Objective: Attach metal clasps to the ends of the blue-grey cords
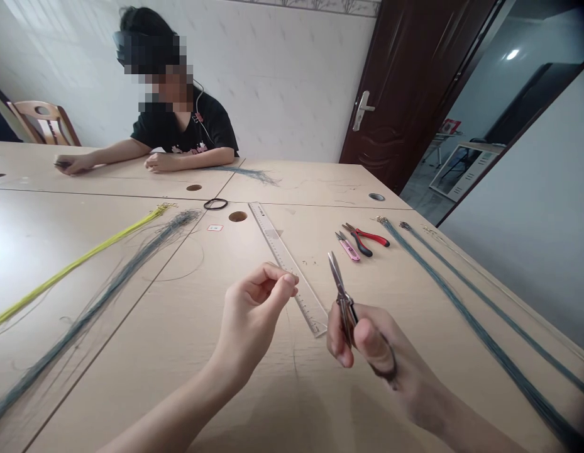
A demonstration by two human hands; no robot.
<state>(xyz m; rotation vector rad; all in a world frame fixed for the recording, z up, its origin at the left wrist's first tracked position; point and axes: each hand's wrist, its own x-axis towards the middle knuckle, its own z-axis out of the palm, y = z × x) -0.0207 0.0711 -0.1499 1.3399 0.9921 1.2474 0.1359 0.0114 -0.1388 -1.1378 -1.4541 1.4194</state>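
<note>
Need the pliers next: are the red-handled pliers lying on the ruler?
No, the red-handled pliers lie right of the ruler, apart from it.

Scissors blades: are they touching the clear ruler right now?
Apart. The head view shows the scissors held in the right hand, with a strip of bare table visible between the blades and the ruler.

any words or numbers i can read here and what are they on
No text here is readable.
ruler: scale marks show, numbers too small to read.
sticker: too small to read.
shirt print: blurred.
scissors: no marking visible.
</note>
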